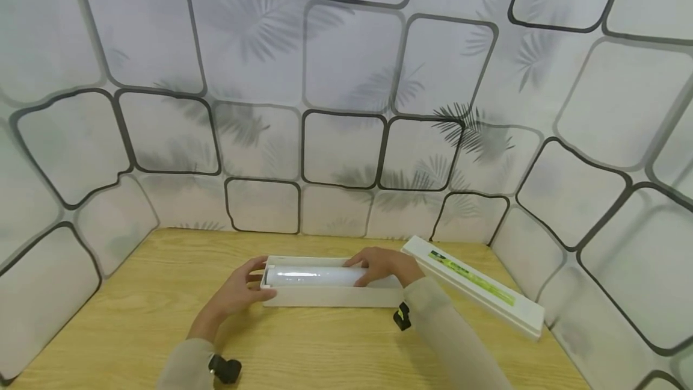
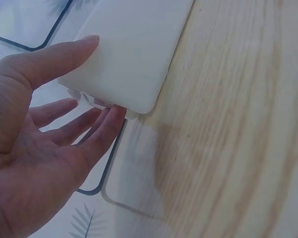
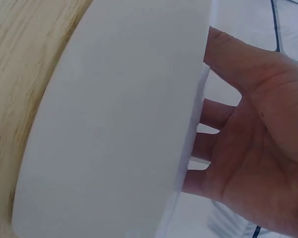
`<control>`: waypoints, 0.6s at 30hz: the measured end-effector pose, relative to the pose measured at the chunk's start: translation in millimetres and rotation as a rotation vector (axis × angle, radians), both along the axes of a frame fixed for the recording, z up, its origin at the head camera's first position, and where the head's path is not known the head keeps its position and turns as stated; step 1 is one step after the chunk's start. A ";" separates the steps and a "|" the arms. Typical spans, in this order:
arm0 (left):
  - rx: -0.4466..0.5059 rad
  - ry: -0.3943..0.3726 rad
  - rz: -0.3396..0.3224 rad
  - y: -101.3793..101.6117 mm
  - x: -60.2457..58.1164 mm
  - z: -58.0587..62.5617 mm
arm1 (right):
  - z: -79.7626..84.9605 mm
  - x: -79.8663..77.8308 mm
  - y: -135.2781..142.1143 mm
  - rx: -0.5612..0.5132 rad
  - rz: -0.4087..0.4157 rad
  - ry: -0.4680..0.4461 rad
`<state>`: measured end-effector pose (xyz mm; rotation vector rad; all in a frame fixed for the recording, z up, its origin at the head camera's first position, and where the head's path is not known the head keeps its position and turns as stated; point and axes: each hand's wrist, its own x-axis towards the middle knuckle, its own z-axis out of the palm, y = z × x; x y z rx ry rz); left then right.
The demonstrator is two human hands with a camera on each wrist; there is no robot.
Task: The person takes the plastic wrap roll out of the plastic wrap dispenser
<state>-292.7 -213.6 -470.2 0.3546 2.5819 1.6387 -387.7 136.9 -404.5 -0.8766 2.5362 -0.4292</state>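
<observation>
Roll [image 1: 314, 275] lies inside the open white box [image 1: 335, 298], long axis left-right across the person's front, parallel to the box's long walls. Right hand [image 1: 385, 263] is the nearer one to it: reaches in over the rim and straddles the roll right of its middle, thumb on the near side, index on the far side. So the roll runs left out of that grip, crosswise to the fingers. Fingertips are hidden, can't tell how firm. Roll's right end is also hidden.

Left hand [image 1: 238, 286] grips the box's left end, thumb on the front wall, fingers round the end; just beside the roll's left end, no visible contact with it. Box sits on the wood table [image 1: 303, 348]. Long white cover [image 1: 471, 287] with green label lies right of it, slanted.
</observation>
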 end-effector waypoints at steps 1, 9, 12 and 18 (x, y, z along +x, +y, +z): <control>0.002 -0.001 0.000 0.0 0.1 0.5 | -1.2 -0.3 0.8 -0.023 0.009 -0.002; 0.011 -0.034 0.022 -0.4 -0.8 -0.9 | -10.0 -0.5 5.1 -0.119 0.049 0.011; 0.015 -0.039 0.028 -0.9 -1.0 -1.4 | -11.3 -0.5 5.6 -0.131 0.074 0.035; 0.026 -0.030 0.035 -0.9 -1.4 -1.3 | -14.9 1.6 6.5 -0.151 0.103 0.118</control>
